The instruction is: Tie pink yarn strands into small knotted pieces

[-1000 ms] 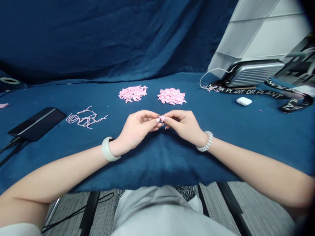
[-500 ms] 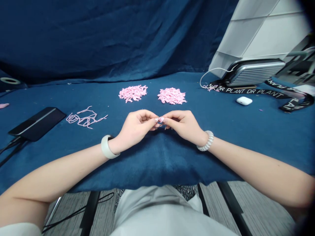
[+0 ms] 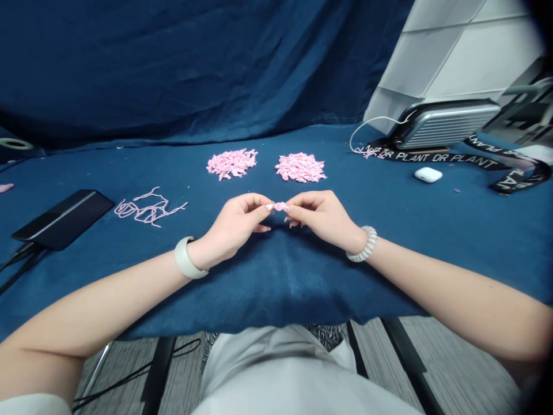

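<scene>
Between my fingertips is a small pink knotted piece (image 3: pixel 280 206), much like the bits in the two piles beyond. My left hand (image 3: pixel 242 223) pinches its left end with thumb and forefinger. At its right end, the thumb and forefinger of my right hand (image 3: pixel 318 218) are closed on it. Both hands hover close to the front edge of the blue cloth (image 3: pixel 276 276). Beyond them lie a left pile of small pink pieces (image 3: pixel 232 163) and a right pile of pink pieces (image 3: pixel 300 167). Loose pink yarn (image 3: pixel 149 208) lies left of my left hand.
A black power bank or phone (image 3: pixel 64 219) with cables lies at the left. To the right are a white earbud case (image 3: pixel 428 174), a black lettered lanyard (image 3: pixel 436 157) and a ribbed silver case (image 3: pixel 451 125) with a white cable. A blue curtain (image 3: pixel 194 63) hangs behind.
My fingertips have drawn slightly apart, so more of the pink piece shows between them. Both hands keep their pinch. The piles and yarn stay put.
</scene>
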Tool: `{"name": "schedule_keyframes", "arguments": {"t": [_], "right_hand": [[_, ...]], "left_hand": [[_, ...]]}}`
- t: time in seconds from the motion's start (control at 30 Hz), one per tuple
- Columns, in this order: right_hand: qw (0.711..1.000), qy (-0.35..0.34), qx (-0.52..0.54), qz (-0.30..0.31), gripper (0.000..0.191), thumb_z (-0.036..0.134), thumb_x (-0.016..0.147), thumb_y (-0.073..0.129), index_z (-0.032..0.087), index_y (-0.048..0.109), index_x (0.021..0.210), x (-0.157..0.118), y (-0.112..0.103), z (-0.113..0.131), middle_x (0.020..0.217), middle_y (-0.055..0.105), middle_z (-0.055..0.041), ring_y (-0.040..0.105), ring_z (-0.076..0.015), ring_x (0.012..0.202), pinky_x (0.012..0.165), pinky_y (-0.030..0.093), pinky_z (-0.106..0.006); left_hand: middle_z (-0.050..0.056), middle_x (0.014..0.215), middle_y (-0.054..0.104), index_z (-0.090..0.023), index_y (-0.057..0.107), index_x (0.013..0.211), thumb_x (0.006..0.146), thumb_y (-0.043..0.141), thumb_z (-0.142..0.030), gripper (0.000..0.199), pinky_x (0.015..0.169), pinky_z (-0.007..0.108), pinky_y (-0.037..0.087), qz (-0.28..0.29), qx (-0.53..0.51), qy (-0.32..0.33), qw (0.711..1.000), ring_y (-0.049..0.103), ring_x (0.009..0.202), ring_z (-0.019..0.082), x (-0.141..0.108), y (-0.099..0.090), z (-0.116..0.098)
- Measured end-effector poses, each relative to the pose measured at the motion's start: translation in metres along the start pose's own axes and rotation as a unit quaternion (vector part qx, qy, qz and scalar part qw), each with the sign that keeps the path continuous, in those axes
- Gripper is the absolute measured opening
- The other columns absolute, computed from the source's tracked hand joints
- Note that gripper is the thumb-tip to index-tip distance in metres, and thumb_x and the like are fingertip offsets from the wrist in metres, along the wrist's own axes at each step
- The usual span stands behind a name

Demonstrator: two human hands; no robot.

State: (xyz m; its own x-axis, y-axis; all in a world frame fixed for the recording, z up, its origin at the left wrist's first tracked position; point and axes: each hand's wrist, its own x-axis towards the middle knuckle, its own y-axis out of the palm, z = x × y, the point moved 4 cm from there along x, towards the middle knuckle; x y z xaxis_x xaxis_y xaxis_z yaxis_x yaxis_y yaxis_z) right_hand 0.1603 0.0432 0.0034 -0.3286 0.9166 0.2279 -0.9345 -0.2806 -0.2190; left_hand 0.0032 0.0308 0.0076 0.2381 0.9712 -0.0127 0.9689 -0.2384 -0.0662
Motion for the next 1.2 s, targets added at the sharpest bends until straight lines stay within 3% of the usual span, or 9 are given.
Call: {"name": "schedule_keyframes", "arguments": {"t": [0.23,0.37,0.5,0.7,0.93,1.2], "right_hand": [[1.000,0.017,0.026,0.003,0.024,0.035,0.074,0.066,0.011,0.067,0.074,0.0011,-0.0001,-0.0022,0.063,0.064,-0.0030,0.055,-0.0075,0.052,0.051,0.047,-0.019],[0.999,0.019,0.027,0.004,0.024,0.035,0.073,0.066,0.012,0.067,0.074,0.0016,-0.0007,-0.0027,0.064,0.065,-0.0032,0.055,-0.0076,0.052,0.050,0.047,-0.020],[0.999,0.020,0.025,0.004,0.023,0.034,0.073,0.067,0.011,0.067,0.074,0.0014,-0.0009,-0.0017,0.063,0.065,-0.0031,0.055,-0.0074,0.052,0.051,0.047,-0.019],[0.999,0.021,0.020,0.014,0.024,0.035,0.073,0.067,0.011,0.068,0.074,0.0011,0.0004,-0.0012,0.063,0.065,-0.0034,0.056,-0.0079,0.053,0.052,0.048,-0.020],[1.000,0.019,0.020,0.012,0.025,0.037,0.073,0.066,0.012,0.067,0.074,0.0017,-0.0017,-0.0026,0.064,0.064,-0.0034,0.055,-0.0080,0.052,0.051,0.047,-0.020],[0.995,0.039,0.015,0.086,0.031,0.041,0.082,0.055,0.012,0.064,0.085,0.0031,0.0034,-0.0034,0.076,0.062,-0.0043,0.055,-0.0087,0.062,0.052,0.044,-0.019]], "left_hand": [[0.002,0.079,0.058,-0.016,0.061,0.079,0.074,0.065,-0.035,0.020,0.060,0.022,0.049,0.010,-0.047,-0.015,0.999,0.055,0.075,0.012,0.0005,0.0004,0.0042],[0.004,0.087,0.061,-0.017,0.064,0.085,0.074,0.064,-0.038,0.023,0.062,0.024,0.050,0.007,-0.063,-0.023,0.998,0.057,0.083,0.015,0.0001,-0.0003,0.0050],[0.005,0.092,0.063,-0.017,0.065,0.089,0.074,0.063,-0.036,0.024,0.064,0.024,0.050,0.003,-0.017,-0.002,1.000,0.058,0.085,0.017,-0.0014,-0.0013,0.0013],[0.005,0.082,0.065,-0.015,0.066,0.082,0.074,0.064,-0.034,0.021,0.061,0.024,0.047,-0.011,0.083,0.047,0.995,0.058,0.069,0.014,-0.0021,-0.0028,-0.0039],[0.004,0.077,0.064,-0.015,0.065,0.076,0.071,0.066,-0.035,0.020,0.061,0.024,0.048,-0.048,0.078,0.055,0.994,0.058,0.070,0.014,-0.0007,-0.0055,-0.0042],[0.005,0.077,0.066,-0.015,0.066,0.079,0.075,0.063,-0.038,0.024,0.062,0.024,0.048,-0.006,0.110,0.050,0.993,0.058,0.068,0.013,-0.0014,-0.0014,0.0015]]}}
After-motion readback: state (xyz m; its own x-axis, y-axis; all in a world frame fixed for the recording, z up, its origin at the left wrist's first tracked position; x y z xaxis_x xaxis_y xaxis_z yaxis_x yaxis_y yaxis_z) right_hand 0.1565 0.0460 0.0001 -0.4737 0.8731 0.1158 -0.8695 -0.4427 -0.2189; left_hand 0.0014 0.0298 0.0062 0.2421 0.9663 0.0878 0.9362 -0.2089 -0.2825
